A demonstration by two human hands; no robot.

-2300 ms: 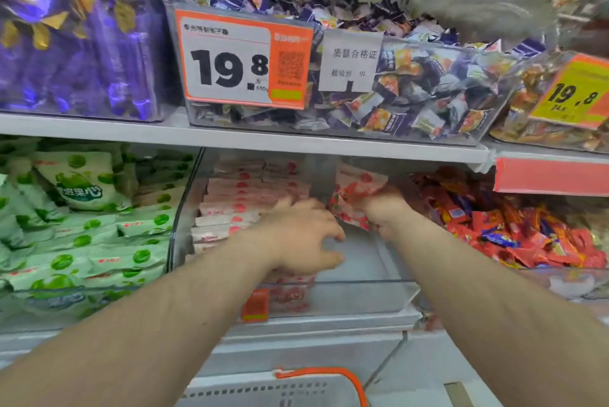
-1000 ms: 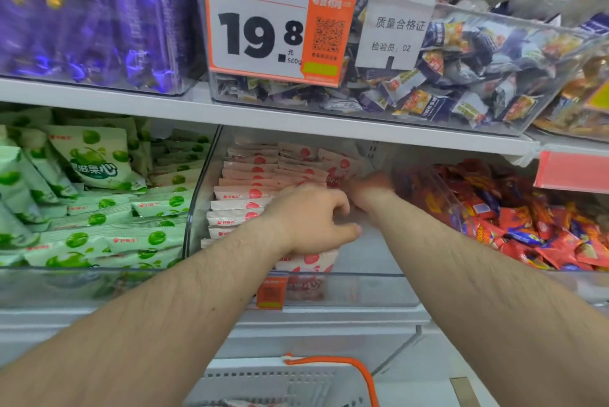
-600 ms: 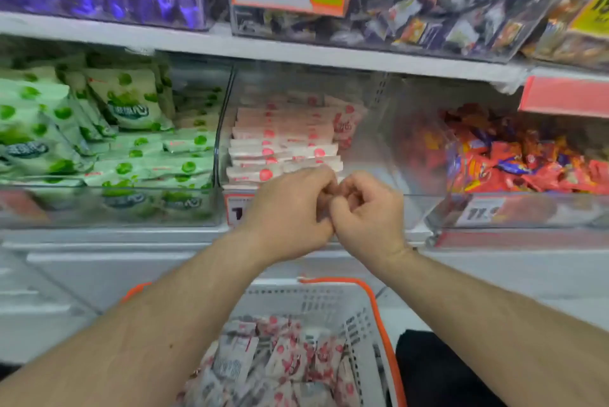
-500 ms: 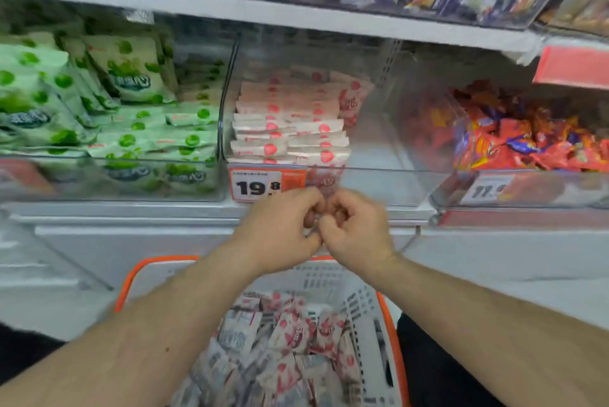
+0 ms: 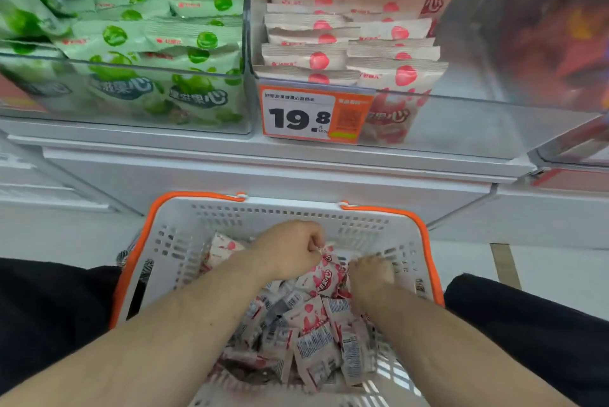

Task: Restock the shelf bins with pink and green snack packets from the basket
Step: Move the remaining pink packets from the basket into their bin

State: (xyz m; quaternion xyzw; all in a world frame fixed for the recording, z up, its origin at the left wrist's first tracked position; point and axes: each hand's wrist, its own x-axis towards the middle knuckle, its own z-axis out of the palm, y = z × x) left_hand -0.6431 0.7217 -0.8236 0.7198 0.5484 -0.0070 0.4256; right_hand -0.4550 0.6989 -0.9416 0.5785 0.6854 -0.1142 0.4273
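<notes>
Left hand (image 5: 291, 250) pinches 1 pink packet (image 5: 324, 278) by its corner; right hand (image 5: 370, 274) grip indiscernible. Risk: corner slips, packet drops into basket (image 5: 184, 241).

Seen from above, two bare forearms reach into a white basket (image 5: 184, 241) with an orange rim, which holds a loose heap of pink snack packets (image 5: 309, 337). The left hand (image 5: 290, 251) pinches the top edge of one pink packet (image 5: 324, 278), and the right hand (image 5: 370, 274) curls into the heap just beside it. On the shelf above, a clear bin of green packets (image 5: 171, 44) stands left of a clear bin of stacked pink packets (image 5: 349, 44), whose front carries an orange price label (image 5: 313, 115) reading 19.8.
</notes>
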